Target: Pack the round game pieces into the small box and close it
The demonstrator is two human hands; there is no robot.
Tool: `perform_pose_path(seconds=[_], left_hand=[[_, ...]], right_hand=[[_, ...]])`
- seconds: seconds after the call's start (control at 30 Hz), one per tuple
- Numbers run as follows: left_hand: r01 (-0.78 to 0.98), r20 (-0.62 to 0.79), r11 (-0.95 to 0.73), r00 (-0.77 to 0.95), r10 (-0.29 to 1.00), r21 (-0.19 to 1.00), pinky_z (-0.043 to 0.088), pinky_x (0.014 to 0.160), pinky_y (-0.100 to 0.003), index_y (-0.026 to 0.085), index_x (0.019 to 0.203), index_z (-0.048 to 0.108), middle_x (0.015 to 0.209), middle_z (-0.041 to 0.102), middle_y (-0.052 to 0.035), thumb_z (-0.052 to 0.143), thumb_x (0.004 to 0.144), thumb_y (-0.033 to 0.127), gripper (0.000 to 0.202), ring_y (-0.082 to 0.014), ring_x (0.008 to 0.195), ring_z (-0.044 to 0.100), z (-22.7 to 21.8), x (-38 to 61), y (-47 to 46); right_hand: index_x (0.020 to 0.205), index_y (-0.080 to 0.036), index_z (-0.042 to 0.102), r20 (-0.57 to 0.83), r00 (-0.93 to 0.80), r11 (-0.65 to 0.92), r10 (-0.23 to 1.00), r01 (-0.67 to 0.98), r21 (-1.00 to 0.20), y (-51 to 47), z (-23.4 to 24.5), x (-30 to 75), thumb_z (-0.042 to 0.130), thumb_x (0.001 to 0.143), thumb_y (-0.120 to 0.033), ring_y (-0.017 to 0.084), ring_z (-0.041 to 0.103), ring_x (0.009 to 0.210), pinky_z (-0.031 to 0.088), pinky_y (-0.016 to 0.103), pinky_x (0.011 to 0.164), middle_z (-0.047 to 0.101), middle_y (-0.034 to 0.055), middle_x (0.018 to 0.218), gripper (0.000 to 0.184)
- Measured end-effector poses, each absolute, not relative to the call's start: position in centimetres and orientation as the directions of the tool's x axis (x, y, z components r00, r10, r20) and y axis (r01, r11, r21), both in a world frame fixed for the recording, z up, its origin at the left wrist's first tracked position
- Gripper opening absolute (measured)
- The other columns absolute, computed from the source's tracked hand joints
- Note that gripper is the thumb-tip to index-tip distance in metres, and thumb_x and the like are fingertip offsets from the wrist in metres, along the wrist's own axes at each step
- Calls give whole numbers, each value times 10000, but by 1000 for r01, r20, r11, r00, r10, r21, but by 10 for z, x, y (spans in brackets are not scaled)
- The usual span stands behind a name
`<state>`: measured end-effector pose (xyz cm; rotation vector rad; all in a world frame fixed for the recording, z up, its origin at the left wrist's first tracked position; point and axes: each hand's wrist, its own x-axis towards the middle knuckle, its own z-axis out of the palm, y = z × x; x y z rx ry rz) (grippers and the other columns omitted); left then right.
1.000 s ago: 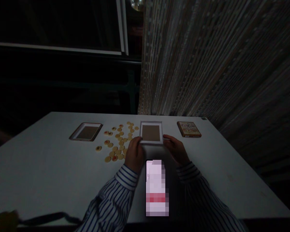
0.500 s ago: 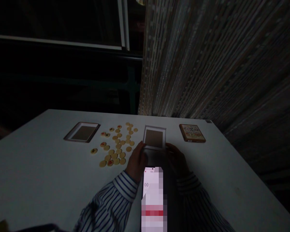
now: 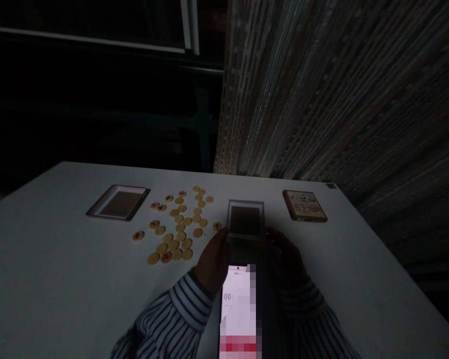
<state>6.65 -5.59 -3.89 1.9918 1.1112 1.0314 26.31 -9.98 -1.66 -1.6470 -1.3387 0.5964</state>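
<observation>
Dimly, a long string curtain (image 3: 269, 99) filled the upper right; a white table (image 3: 78, 279) stretched in front of it, with 2 striped sleeves (image 3: 189, 301) reaching in from the near edge; the left hand (image 3: 214, 262) had its fingers closed on the near left corner of an open box (image 3: 246, 221), while the right hand (image 3: 288, 257) lay against the right wall, too shadowed to tell whether its fingers were clamped or merely touching; a phone (image 3: 239, 309) with a bright, partly blocked-out screen sat between the forearms, just nearer than the box; that box looked like thin card, so probably light, stiffest at the corners, smooth enough to slip and easily dented by a hard squeeze; the best hold seemed to be low on its 2 opposite side walls; a shallow open tray (image 3: 119, 203) lay well to the left and a closed printed box (image 3: 305, 205) to the right; smallest were the pale round discs (image 3: 180, 227), scattered flat between tray and open box, some marked in red or black; 1 dark-marked disc (image 3: 217, 226) lay just beside the left fingertips.
</observation>
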Motion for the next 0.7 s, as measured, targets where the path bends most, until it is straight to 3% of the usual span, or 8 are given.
perform_pose_path(seconds=[0.2,0.5,0.7], left_hand=[[401,307,-432,341,889,807,461,895,-371,164,1219,447,1145,584,-108,383,843,234,388,-204,1056,545,-39,67,-55],[470,276,-444,384,881,763,439,892,-415,156,1180,493,1116,594,-122,366,835,237,376,-231,1036,545,-38,67,-54],[442,256,-452,434,864,775,445,874,-397,183,1151,530,1081,618,-102,362,831,240,366,-232,1008,562,-31,68,-52]], right_hand=[[1111,-199,531,171,232,-3,958,603,-798,-99,-24,268,450,789,-260,189,619,875,512,328,766,640,66,1018,338],[1112,-213,539,175,210,-13,962,677,-736,-98,-21,268,420,818,-265,200,583,969,480,362,841,622,67,1064,321],[1094,-195,554,220,184,9,958,748,-664,-99,-26,271,414,830,-281,208,586,961,485,373,825,627,79,1056,311]])
